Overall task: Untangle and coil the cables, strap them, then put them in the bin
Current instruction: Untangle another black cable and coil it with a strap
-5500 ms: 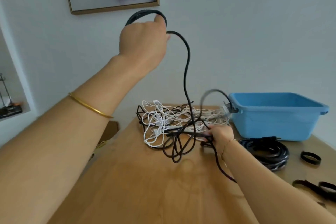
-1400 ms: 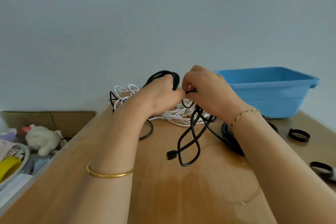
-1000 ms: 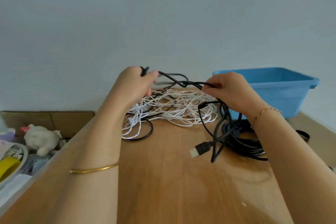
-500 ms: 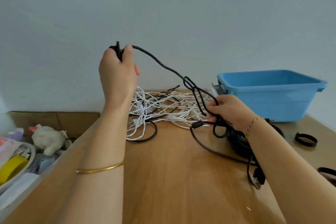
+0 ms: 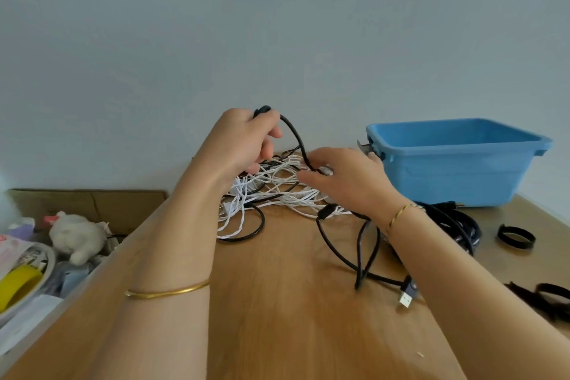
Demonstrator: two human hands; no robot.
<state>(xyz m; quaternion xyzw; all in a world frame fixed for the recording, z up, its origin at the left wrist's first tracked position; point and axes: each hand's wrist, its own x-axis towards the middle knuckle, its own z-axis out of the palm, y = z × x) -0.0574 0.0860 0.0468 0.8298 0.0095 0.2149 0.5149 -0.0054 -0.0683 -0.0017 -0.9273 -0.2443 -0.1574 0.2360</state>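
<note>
The left hand (image 5: 243, 145) has dropped from its high pull to just above the white tangle (image 5: 277, 194), its fingers curled round the black cable (image 5: 294, 136) near one end. The right hand (image 5: 348, 182) has moved forward onto the tangle where that cable dives in; whether its fairly straight fingers pinch it I cannot tell. The cable's USB plug (image 5: 406, 298) lies loose on the table (image 5: 293, 318), so it looks partly freed, not yet coiled. The bin (image 5: 456, 163) waits behind.
</note>
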